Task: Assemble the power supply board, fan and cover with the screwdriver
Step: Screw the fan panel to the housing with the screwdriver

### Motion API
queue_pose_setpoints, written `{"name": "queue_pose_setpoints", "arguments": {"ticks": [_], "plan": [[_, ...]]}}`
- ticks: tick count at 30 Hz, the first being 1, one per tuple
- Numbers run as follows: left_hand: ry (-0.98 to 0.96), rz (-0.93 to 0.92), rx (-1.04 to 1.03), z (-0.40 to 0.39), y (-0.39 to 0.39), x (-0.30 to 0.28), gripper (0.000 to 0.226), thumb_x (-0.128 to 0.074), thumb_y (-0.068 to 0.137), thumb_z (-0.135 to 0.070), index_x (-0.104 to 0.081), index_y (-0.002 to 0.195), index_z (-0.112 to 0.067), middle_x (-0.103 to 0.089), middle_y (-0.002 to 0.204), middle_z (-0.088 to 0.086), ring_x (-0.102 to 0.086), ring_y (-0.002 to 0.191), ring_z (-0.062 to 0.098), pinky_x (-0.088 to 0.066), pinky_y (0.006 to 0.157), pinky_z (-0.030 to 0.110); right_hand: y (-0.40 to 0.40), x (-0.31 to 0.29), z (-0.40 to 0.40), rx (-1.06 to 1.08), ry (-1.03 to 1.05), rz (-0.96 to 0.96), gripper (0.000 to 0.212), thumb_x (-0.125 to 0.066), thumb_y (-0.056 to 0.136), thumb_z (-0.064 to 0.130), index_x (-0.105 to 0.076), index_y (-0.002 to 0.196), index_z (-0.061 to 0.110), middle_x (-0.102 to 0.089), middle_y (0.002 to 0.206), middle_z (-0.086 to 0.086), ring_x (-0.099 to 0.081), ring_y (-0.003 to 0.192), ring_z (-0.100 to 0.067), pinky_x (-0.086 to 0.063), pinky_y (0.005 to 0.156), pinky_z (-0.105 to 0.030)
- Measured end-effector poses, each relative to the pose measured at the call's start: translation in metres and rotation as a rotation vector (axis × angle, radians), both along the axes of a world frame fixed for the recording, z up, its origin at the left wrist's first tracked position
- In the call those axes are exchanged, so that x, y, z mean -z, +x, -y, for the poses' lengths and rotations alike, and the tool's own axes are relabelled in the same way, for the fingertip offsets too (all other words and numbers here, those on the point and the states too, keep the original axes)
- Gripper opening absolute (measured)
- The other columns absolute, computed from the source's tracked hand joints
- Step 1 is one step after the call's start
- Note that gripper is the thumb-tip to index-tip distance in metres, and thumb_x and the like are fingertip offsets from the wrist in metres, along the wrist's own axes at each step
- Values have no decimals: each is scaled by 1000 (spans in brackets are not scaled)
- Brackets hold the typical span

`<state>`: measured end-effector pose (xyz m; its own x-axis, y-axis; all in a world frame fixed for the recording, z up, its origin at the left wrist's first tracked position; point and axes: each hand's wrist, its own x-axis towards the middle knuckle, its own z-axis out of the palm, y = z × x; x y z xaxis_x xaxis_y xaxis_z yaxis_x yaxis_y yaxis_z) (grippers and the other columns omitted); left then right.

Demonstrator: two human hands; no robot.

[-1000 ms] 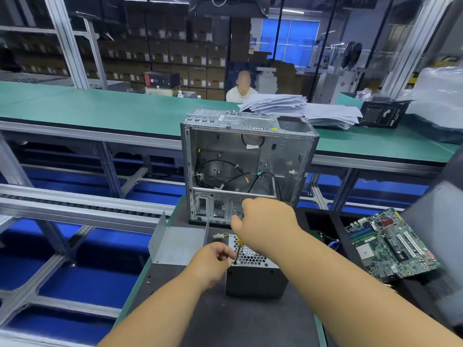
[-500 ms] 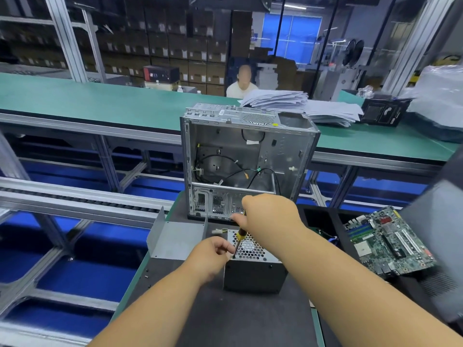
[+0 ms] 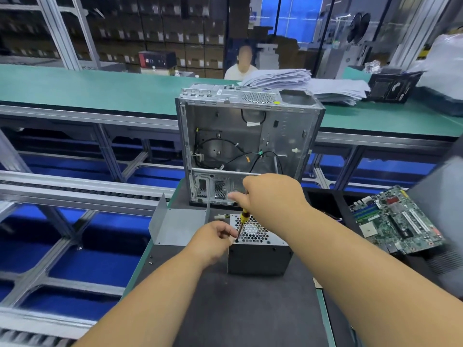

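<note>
Gripping screwdriver (image 3: 242, 222) upright, right hand (image 3: 269, 196) above

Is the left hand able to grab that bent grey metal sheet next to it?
Probably yes. The bent grey metal sheet lies just beside the left hand with nothing between them, though its fingers are curled by the screwdriver.

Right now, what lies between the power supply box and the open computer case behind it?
In the head view, a small white connector lies on the dark mat between the power supply box and the computer case; the right hand, gripping the screwdriver, overlaps that gap.
</note>
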<state>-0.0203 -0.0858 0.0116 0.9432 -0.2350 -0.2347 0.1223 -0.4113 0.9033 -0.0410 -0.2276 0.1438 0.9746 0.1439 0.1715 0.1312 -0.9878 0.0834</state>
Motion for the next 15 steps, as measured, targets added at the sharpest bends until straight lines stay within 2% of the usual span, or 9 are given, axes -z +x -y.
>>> {"name": "queue_pose_setpoints", "arguments": {"ticks": [4, 7, 9, 11, 13, 15], "plan": [[9, 16, 10, 0, 0, -1, 25, -57, 89, -1, -66, 81, -23, -56, 78, 5, -48, 73, 16, -40, 66, 22, -5, -1, 1, -114, 155, -48, 15, -43, 95, 34, -47, 91, 20, -43, 91, 1, -49, 78, -23, -37, 60, -34], [10, 14, 12, 0, 0, -2, 24, -58, 89, -1, -66, 82, -22, -56, 78, 5, -49, 72, 16, -39, 65, 21, -5, -6, 2, -187, 238, -100, 16, -50, 94, 21, -53, 110, 19, -50, 103, 2, -53, 85, -23, -45, 67, -36], [8, 18, 4, 0, 0, -1, 21, -60, 89, -4, -67, 83, -22, -57, 79, 4, -50, 73, 15, -40, 65, 21, -5, -7, 2, -189, 250, -79, 12, -58, 94, 27, -53, 102, 20, -57, 94, 3, -55, 83, -23, -48, 66, -35], [3, 21, -7, 0, -1, -1, 20, -60, 90, -5, -67, 83, -23, -58, 80, 4, -50, 73, 15, -41, 64, 20, -4, -7, 0, -144, 200, -75, 23, -60, 93, 37, -47, 85, 20, -55, 79, 3, -53, 75, -21, -43, 58, -33], [-4, 15, -12, 0, -2, 0, 22, -59, 90, -5, -67, 82, -24, -58, 80, 5, -50, 73, 16, -41, 67, 22, -1, -6, -2, -64, 103, -50, 34, -55, 95, 42, -38, 74, 21, -45, 68, 4, -47, 66, -20, -30, 49, -30], [-8, 11, -10, 0, -3, -1, 23, -59, 90, -5, -67, 81, -24, -57, 80, 6, -50, 73, 17, -42, 66, 23, 1, -4, -7, 35, -27, -16, 36, -47, 97, 41, -42, 70, 18, -42, 64, 3, -42, 56, -19, -25, 46, -26]]}}
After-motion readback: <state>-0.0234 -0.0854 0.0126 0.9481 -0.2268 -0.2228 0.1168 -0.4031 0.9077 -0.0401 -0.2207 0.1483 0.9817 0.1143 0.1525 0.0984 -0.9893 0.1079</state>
